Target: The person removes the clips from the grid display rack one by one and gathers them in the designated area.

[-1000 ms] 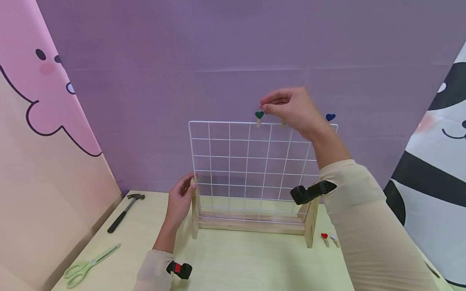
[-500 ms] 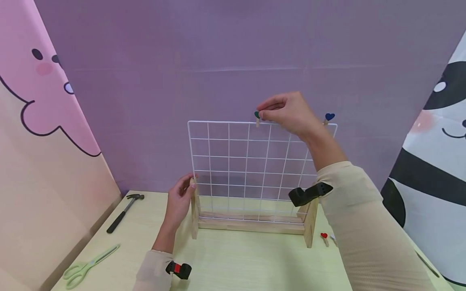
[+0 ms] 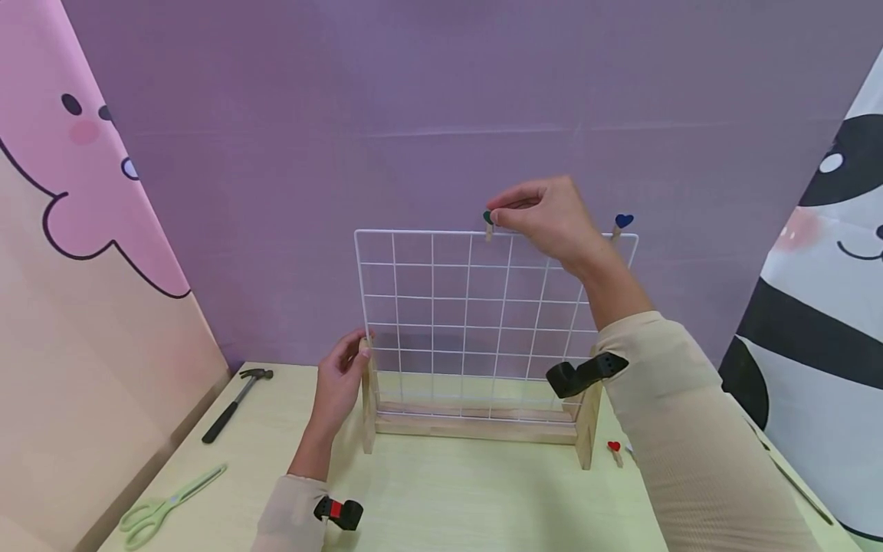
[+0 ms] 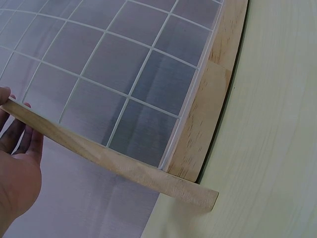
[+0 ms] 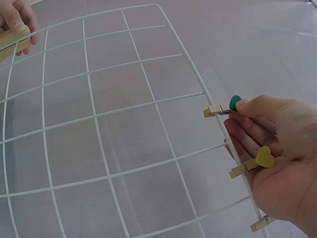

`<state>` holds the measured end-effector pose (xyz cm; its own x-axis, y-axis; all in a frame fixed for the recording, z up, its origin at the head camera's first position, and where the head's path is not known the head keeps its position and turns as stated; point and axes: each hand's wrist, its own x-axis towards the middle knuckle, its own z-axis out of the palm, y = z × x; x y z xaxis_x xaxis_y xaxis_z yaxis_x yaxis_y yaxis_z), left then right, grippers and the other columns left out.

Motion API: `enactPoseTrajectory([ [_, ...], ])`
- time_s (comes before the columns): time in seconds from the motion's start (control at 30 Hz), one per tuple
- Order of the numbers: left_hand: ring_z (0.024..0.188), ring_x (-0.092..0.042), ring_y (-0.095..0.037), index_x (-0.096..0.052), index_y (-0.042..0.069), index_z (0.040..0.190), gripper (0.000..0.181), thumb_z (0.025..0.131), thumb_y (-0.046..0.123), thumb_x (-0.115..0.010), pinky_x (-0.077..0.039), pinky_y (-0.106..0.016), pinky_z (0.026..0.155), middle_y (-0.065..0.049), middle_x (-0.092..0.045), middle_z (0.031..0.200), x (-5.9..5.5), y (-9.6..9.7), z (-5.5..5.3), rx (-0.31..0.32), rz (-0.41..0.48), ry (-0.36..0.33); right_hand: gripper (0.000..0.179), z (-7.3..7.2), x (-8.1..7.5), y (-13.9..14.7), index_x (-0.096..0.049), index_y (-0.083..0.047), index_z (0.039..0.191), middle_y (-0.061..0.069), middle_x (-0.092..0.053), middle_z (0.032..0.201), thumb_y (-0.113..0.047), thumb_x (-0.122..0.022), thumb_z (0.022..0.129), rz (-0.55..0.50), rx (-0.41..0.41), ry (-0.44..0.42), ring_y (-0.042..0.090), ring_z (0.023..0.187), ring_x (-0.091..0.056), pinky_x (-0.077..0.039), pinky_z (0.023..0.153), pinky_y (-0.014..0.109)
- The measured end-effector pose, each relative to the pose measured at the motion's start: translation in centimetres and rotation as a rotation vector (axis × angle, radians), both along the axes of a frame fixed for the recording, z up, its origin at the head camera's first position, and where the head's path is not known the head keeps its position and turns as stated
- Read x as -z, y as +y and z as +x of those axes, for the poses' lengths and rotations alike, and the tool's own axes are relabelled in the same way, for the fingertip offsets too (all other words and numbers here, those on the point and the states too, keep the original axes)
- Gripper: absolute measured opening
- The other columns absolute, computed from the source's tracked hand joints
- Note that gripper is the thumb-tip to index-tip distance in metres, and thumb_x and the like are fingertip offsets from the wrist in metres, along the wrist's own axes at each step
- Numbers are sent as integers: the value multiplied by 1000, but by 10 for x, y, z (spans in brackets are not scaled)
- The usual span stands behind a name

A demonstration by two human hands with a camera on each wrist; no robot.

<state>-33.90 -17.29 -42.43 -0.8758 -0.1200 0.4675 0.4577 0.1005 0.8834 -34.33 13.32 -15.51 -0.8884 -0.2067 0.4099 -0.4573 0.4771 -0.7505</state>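
My right hand [image 3: 552, 218] pinches the green heart clothespin [image 5: 218, 109] between thumb and fingers. That clothespin sits on the top wire of a white wire grid [image 3: 467, 297], which stands upright in a wooden base. Beside the palm, a yellow heart clothespin [image 5: 265, 157] is clipped to the same wire; the hand hides it in the head view. Farther right along the wire is a blue heart clothespin [image 3: 624, 221]. My left hand [image 3: 339, 377] holds the top of the base's left wooden upright [image 4: 109, 161], thumb on one side and fingers on the other.
A red heart clothespin [image 3: 616, 452] lies on the table right of the base, with another partly behind the right sleeve. On the left side lie a claw hammer [image 3: 237, 404] and green scissors [image 3: 172, 506]. A purple backdrop [image 3: 276, 192] rises behind the grid.
My right hand has moved slightly down and left, from beside the green heart clothespin to pinching it. The left hand has stayed on the upright.
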Motion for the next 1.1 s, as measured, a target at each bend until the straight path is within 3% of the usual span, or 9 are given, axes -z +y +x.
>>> enactPoseTrajectory([
  [0.43,126,-61,-11,-60,4,139,35,105,8,-59,-47,-9,102,-15,-65,141,0,2,-1,-9,6,0,24,4,-2,3,-78,-7,115,3,-77,111,-21,-73,97,-27,17,-11,18,115,-62,-50,104,38],
  [0.77,134,-59,-31,-61,4,137,33,105,8,-58,-47,-8,101,-16,-65,139,-1,3,1,9,7,15,22,4,-6,4,-79,-9,113,-5,-77,105,-23,-74,96,-43,27,-2,15,115,-61,-49,96,31],
  [0.93,130,-61,-21,-61,5,138,33,105,8,-59,-47,-9,101,-15,-65,140,0,4,-1,-2,4,6,21,9,-12,6,-79,-10,111,-11,-76,99,-21,-75,95,-66,9,35,13,108,-63,-49,82,24],
  [1.1,128,-60,-14,-61,6,138,33,105,8,-58,-47,-9,102,-13,-65,141,1,4,-1,-5,1,-7,19,18,-17,12,-79,-8,111,-14,-78,95,-18,-75,94,-112,-61,87,10,103,-68,-53,84,19],
])
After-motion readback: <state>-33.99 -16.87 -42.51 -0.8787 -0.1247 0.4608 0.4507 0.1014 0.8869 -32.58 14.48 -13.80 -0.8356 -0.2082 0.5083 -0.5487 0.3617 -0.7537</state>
